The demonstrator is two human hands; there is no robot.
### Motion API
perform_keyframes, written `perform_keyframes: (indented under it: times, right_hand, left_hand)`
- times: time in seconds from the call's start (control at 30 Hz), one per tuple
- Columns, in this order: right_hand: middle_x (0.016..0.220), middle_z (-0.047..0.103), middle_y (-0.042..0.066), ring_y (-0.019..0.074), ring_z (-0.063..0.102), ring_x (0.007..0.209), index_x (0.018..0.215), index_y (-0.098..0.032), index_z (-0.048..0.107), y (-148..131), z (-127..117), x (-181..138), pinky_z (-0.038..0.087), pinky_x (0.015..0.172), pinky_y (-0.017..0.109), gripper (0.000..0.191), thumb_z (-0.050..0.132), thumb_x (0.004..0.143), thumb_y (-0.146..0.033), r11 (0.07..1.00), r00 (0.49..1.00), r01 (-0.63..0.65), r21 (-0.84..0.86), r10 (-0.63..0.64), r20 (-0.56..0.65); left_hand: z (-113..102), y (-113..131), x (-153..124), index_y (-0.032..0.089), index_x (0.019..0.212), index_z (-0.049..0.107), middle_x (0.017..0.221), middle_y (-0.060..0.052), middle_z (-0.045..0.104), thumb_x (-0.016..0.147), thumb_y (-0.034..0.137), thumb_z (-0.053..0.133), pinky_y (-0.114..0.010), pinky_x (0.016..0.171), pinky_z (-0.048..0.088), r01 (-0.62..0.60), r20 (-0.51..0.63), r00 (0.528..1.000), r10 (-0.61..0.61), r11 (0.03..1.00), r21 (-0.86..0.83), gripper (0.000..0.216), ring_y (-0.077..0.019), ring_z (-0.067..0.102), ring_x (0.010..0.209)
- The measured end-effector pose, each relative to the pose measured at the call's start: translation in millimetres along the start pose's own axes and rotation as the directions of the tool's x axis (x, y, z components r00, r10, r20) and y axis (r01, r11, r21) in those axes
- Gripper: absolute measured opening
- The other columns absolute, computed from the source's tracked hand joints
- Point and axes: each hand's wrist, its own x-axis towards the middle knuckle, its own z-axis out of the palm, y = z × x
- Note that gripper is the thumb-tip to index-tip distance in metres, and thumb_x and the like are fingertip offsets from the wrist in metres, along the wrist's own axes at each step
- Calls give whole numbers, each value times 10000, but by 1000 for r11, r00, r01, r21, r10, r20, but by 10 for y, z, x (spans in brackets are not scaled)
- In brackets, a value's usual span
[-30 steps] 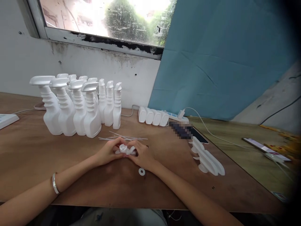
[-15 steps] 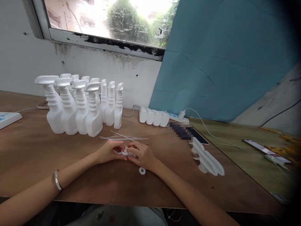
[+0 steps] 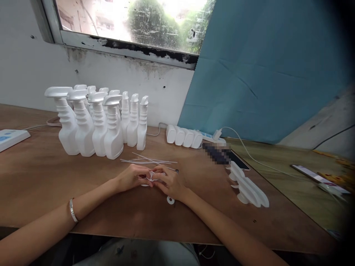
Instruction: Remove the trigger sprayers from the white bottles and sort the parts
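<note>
My left hand and my right hand meet at the middle of the wooden table, both closed around a small white spray trigger head. Fingers of both hands pinch it just above the tabletop. A white ring-shaped washer lies on the table just under my right wrist. Thin white dip tubes lie loose right behind my hands. A silver bangle sits on my left wrist.
Several assembled white spray bottles stand at the back left. A row of white trigger heads lies at the right. Small white bottles lie by a power strip. Phones and a cable rest further right.
My hands have closed tighter over the trigger head, hiding more of it. The view has shifted slightly, so everything sits a little to the right.
</note>
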Motion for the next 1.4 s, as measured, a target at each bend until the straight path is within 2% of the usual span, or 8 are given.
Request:
perform_keyframes:
  times: [0.3, 0.4, 0.53, 0.67, 0.83, 1.03, 1.27, 1.4]
  right_hand:
    - [949, 589, 74, 149, 583, 796, 875, -192, 551, -2, -35, 16, 474, 697, 269, 89, 511, 807, -234, 997, 998, 61, -50, -61, 2]
    - [942, 612, 75, 163, 595, 810, 993, -182, 499, 54, -74, -2, 474, 705, 282, 229, 527, 787, -278, 994, 994, 113, -1, -113, 2]
    - [903, 618, 63, 149, 592, 794, 1052, -181, 471, 155, -159, -5, 464, 727, 287, 221, 397, 847, -216, 992, 984, -107, 71, 116, -137]
    - [850, 605, 66, 184, 548, 822, 865, -175, 575, 299, -193, 14, 430, 743, 328, 123, 466, 822, -216, 941, 950, -308, -140, 297, -97]
    - [872, 601, 69, 197, 506, 839, 859, -175, 643, 424, -143, 1, 416, 728, 342, 157, 638, 726, -258, 898, 916, -350, -266, 387, 102]
    - [719, 585, 54, 181, 488, 729, 674, -164, 613, 417, -125, -5, 405, 665, 324, 84, 594, 755, -176, 899, 924, -359, -250, 380, 40]
    - [708, 604, 47, 163, 536, 647, 813, -179, 476, 397, -126, 24, 441, 631, 322, 140, 355, 880, -194, 883, 885, -460, -90, 448, -130]
    - [695, 618, 3, 119, 546, 538, 890, -200, 422, 291, -137, 93, 475, 532, 269, 139, 404, 865, -336, 714, 760, -453, 534, 622, -188]
  left_hand:
    - [-8, -26, -28, 135, 754, 605, 669, -6, 609, 749, 402, 596, -158, 537, 388, 57, 44, 997, -62, 994, 91, 267, -76, 501, 557]
    - [9, -9, -32, 125, 709, 574, 605, 10, 570, 733, 413, 611, -150, 500, 360, 30, 6, 1000, -31, 992, 124, 291, -61, 459, 512]
    - [17, 16, -35, 128, 624, 540, 558, 18, 514, 773, 406, 567, -164, 477, 321, -34, -7, 999, 36, 977, 208, 317, -57, 403, 489]
    - [19, 37, -49, 139, 602, 520, 596, -1, 524, 808, 379, 529, -185, 483, 316, -115, 1, 993, 119, 956, 269, 316, -67, 410, 500]
    - [19, 72, -33, 148, 722, 520, 814, -65, 601, 815, 321, 526, -210, 605, 406, -126, 46, 992, 118, 945, 300, 197, -123, 530, 667]
    - [3, 82, 11, 161, 858, 533, 898, -72, 576, 802, 218, 512, -243, 709, 443, -86, 94, 994, 62, 957, 277, 83, -168, 527, 841]
    - [15, 76, 20, 165, 900, 564, 919, -62, 575, 808, 244, 522, -253, 740, 448, -8, 62, 998, -6, 975, 221, 129, -159, 540, 845]
    - [27, 27, 10, 157, 929, 559, 937, -74, 587, 814, 279, 519, -269, 750, 447, 3, 25, 1000, -8, 978, 209, 173, -162, 551, 839]
